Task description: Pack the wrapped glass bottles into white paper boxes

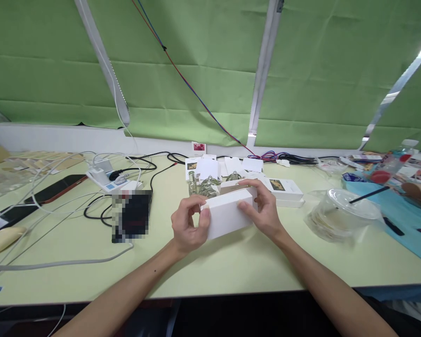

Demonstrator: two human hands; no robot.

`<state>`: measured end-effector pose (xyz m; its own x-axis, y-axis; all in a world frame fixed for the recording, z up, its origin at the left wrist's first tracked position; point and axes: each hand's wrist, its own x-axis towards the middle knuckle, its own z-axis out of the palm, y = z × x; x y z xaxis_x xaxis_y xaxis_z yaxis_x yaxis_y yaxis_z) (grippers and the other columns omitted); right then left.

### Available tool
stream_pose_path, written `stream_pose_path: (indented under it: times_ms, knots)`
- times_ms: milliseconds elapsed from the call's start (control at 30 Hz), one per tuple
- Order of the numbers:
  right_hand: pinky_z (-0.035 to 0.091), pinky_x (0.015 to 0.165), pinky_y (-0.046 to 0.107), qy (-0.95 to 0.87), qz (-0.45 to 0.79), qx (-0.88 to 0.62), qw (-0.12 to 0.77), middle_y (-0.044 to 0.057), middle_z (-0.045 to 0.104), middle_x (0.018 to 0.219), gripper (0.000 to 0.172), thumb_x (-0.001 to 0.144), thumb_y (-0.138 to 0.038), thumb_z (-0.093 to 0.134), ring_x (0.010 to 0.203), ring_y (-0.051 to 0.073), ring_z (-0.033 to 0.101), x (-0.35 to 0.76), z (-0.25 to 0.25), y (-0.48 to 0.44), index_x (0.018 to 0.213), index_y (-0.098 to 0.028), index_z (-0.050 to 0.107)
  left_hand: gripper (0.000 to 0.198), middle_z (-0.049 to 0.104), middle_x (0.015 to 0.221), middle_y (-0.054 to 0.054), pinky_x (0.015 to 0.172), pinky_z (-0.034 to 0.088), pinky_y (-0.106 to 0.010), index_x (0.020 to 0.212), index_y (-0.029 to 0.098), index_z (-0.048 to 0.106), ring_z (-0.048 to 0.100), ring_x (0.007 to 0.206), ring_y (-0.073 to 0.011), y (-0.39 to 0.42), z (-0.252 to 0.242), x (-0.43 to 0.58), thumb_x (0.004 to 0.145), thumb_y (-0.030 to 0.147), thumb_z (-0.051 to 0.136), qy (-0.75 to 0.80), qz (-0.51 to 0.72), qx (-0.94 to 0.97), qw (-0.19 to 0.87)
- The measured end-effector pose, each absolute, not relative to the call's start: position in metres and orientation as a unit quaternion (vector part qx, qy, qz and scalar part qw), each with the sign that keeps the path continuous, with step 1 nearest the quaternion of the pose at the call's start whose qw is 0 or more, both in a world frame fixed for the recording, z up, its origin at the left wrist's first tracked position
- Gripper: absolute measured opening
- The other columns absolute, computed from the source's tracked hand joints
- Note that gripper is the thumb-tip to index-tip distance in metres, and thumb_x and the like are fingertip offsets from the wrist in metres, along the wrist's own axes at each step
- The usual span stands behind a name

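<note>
Both hands grip a plain white rectangular cardboard box [228, 216] just above the pale green surface [231, 267], the left hand [188, 228] clamped on its near end, the right hand [263, 208] on its far end. Small clear glass bottles [205, 186] stand just behind it, and a clear plastic lidded cup [337, 215] lies well to the right.

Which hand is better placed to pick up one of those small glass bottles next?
Probably the left. Both hands hold the white box, but the left hand is just in front of the glass bottles, while the right hand grips the box's other end, farther to the side.
</note>
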<state>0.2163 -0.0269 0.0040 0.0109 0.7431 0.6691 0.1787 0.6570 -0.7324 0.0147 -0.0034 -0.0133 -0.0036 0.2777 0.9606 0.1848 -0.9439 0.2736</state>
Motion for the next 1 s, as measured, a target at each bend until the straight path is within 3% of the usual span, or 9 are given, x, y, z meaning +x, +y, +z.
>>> stream_pose_path:
  times_ms: [433,567,700,800,1000]
  knots:
    - [0.052,0.069,0.029,-0.651,0.195,-0.352,0.643,0.006,0.066,0.117,0.036,0.083,-0.038,0.078,0.099,0.021,0.064,0.212,0.0026,-0.0284,0.115,-0.028,0.064,0.018,0.069,0.091,-0.004,0.054,0.052,-0.023,0.112,0.02,0.056,0.063,0.064,-0.0115,-0.0039,-0.0199,0.0143,0.094,0.023,0.062,0.177,0.707,0.678,0.094]
    - [0.05,0.062,0.027,-0.637,0.203,-0.353,0.655,0.004,0.064,0.111,0.04,0.081,-0.038,0.08,0.081,0.016,0.063,0.21,0.0021,-0.0286,0.114,-0.028,0.059,0.016,0.068,0.086,-0.002,0.054,0.05,-0.021,0.107,0.021,0.05,0.062,0.066,-0.011,-0.0046,-0.0155,0.0164,0.095,0.022,0.061,0.154,0.708,0.679,0.119]
    - [0.047,0.053,0.025,-0.619,0.249,-0.335,0.666,-0.002,0.061,0.091,0.046,0.08,-0.038,0.081,0.064,0.012,0.059,0.2083,0.0014,-0.0286,0.111,-0.029,0.048,0.018,0.064,0.081,0.0,0.053,0.045,-0.02,0.099,0.022,0.045,0.06,0.064,-0.0102,-0.0048,-0.0123,0.017,0.095,0.02,0.062,0.144,0.709,0.679,0.123]
    - [0.046,0.05,0.025,-0.612,0.267,-0.336,0.664,-0.005,0.058,0.078,0.048,0.079,-0.04,0.081,0.06,0.014,0.058,0.2078,0.0011,-0.0285,0.107,-0.03,0.043,0.021,0.061,0.077,0.002,0.055,0.046,-0.022,0.093,0.023,0.042,0.058,0.062,-0.0101,-0.0047,-0.0118,0.0163,0.094,0.022,0.063,0.152,0.712,0.674,0.123]
    - [0.045,0.049,0.025,-0.616,0.232,-0.349,0.667,-0.005,0.055,0.08,0.047,0.078,-0.044,0.08,0.06,0.014,0.058,0.2077,0.0007,-0.0281,0.103,-0.029,0.043,0.023,0.063,0.075,-0.001,0.054,0.044,-0.024,0.086,0.022,0.041,0.06,0.063,-0.0125,-0.0033,-0.0138,0.0139,0.093,0.022,0.063,0.163,0.703,0.682,0.117]
